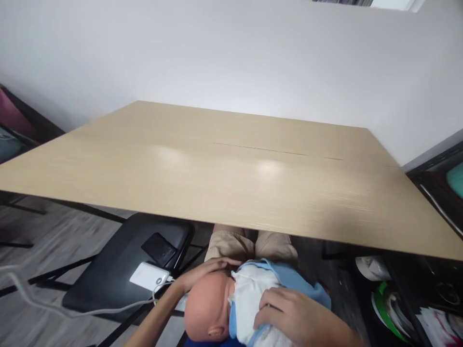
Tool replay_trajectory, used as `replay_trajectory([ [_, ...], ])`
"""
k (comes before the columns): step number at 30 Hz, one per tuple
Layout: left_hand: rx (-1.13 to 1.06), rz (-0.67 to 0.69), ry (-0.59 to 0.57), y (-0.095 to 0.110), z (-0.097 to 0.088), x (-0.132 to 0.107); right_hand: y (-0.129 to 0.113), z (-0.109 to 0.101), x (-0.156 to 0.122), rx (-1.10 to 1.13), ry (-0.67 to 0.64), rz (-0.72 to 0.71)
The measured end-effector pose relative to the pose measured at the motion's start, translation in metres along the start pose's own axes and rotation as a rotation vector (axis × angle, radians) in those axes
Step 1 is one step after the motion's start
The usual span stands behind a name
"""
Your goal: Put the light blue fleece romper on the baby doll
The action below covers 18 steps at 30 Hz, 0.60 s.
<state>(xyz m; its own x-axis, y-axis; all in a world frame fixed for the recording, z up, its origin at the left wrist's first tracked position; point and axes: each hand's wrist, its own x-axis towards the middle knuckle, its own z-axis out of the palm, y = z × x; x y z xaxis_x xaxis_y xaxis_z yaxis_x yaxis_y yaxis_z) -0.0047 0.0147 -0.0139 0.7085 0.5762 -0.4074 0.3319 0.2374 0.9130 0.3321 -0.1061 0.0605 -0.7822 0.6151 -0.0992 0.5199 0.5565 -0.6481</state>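
A baby doll point(207, 308) with a bald head lies across my lap, its head toward the left. It is dressed in a white top point(249, 294) with light blue cloth point(304, 284) around it. My left hand point(208, 270) rests along the far side of the doll's head and neck, fingers stretched out. On the doll's body, my right hand point(289, 311) has its fingers bent over the white and blue clothing. The doll's face is turned away from view, and its lower body is partly hidden by my right hand.
Before me stretches a wooden table point(224, 183), its near edge above my knees. A black folding chair point(108, 274) at left carries a black phone point(159, 249) and a white power bank point(150, 276) with a trailing white cable point(90, 312). A dark shelf point(408, 279) with several items stands right.
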Motion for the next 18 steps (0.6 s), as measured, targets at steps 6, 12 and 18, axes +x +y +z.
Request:
replay_trajectory([
  [6,0.264,0.132,-0.002,0.021,-0.003,-0.017,0.002,0.022,0.006,-0.218,0.133,-0.096],
  [12,0.714,0.478,-0.06,0.053,0.057,-0.019,0.0,0.029,0.008,-0.282,0.213,-0.174],
  [18,0.853,0.409,0.031,0.03,0.067,-0.007,-0.007,0.035,0.002,-0.298,0.469,-0.156],
])
